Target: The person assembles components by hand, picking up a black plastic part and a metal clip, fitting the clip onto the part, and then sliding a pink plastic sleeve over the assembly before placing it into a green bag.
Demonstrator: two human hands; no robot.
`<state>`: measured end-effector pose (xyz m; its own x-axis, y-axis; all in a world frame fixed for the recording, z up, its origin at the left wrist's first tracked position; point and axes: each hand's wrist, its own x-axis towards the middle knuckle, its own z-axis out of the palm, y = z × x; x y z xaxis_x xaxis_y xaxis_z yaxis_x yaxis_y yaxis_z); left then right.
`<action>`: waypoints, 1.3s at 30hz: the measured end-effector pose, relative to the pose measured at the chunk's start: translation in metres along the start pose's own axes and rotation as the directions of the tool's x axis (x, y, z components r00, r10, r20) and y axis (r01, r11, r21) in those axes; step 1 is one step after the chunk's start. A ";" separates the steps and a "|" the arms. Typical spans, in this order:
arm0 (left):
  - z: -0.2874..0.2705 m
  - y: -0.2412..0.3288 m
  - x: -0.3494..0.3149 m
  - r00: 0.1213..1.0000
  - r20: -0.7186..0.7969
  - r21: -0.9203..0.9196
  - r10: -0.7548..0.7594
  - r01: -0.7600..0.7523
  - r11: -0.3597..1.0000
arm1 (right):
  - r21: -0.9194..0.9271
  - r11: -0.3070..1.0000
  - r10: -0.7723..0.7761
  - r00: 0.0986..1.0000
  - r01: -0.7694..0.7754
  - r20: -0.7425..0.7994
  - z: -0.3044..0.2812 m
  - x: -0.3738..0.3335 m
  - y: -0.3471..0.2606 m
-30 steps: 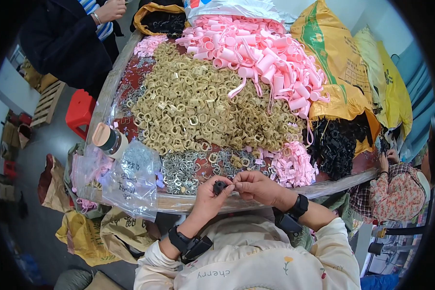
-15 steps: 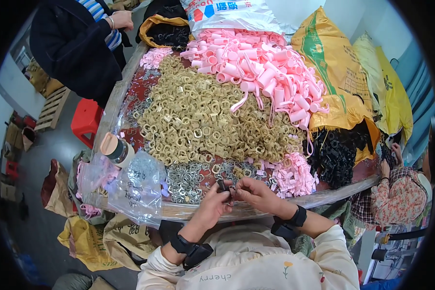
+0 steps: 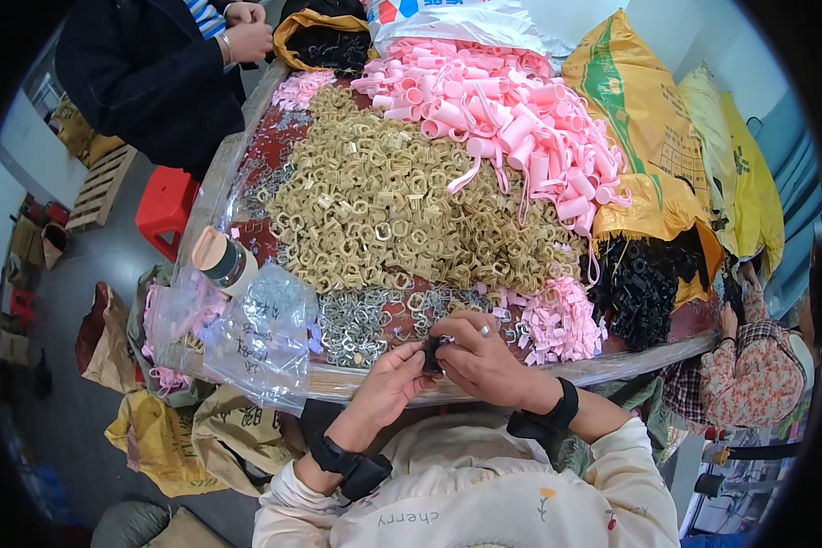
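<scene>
Black, small and apparently rigid plastic, the piece [image 3: 432, 354] sits pinched between the fingertips of both hands. Left hand [image 3: 388, 384] closes narrowly on its near side; right hand [image 3: 484, 361] curls over the top, fingers tight. Judged light and stiff, somewhat slick; best gripped at its edges. Count: one piece held. Just beyond the fingers lies a heap of silver metal rings [image 3: 365, 320], uncountable; farther off, tan rings [image 3: 384, 210] and pink tubes [image 3: 493, 110], likewise uncountable.

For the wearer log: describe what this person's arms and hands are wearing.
Both forearms are bare, with cream sleeves pushed up. Black bands sit on each wrist: left hand with band, right hand with band. A ring is on a right finger.
</scene>
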<state>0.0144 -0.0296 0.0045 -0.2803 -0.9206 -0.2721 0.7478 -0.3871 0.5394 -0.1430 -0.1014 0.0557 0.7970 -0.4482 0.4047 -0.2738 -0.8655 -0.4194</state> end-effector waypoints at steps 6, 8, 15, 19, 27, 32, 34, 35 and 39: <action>-0.004 0.001 -0.007 1.000 -0.002 0.049 -0.011 0.011 0.999 | -0.007 0.999 -0.044 0.996 0.045 0.081 0.007 0.006 -0.002; -0.002 0.002 -0.009 0.999 -0.027 0.070 -0.030 0.032 0.997 | 0.033 0.999 -0.033 0.996 0.030 0.087 0.009 0.008 -0.003; -0.008 -0.002 -0.012 0.995 -0.060 0.159 -0.077 0.086 0.984 | 0.050 0.998 0.031 0.983 -0.040 0.180 0.015 0.013 -0.001; -0.015 0.001 -0.015 0.996 -0.045 0.107 -0.076 0.081 0.991 | 0.076 0.997 0.005 0.984 -0.018 0.179 0.019 0.020 0.002; -0.027 0.021 -0.030 0.998 -0.011 -0.076 0.060 -0.060 0.995 | 0.333 0.941 0.058 0.998 -0.066 0.034 0.027 0.049 0.013; -0.037 0.022 -0.040 0.994 -0.057 -0.145 0.091 -0.098 0.985 | -0.115 0.993 0.023 0.972 0.004 0.233 0.066 0.059 0.032; -0.040 0.023 -0.039 0.992 -0.056 -0.153 0.115 -0.122 0.981 | -0.259 0.964 0.019 0.959 0.058 0.284 0.078 0.064 0.038; -0.042 0.021 -0.040 0.990 -0.073 -0.157 0.117 -0.128 0.979 | -0.249 0.966 -0.002 0.960 0.074 0.278 0.082 0.063 0.038; -0.045 0.022 -0.042 0.985 -0.111 -0.168 0.131 -0.149 0.975 | -0.172 0.984 -0.005 0.976 0.043 0.217 0.083 0.058 0.040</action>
<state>0.0696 0.0027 -0.0078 -0.1109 -0.9518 -0.2859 0.8714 -0.2315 0.4325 -0.0630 -0.1436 -0.0049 0.8963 -0.3847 0.2205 -0.3275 -0.9096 -0.2557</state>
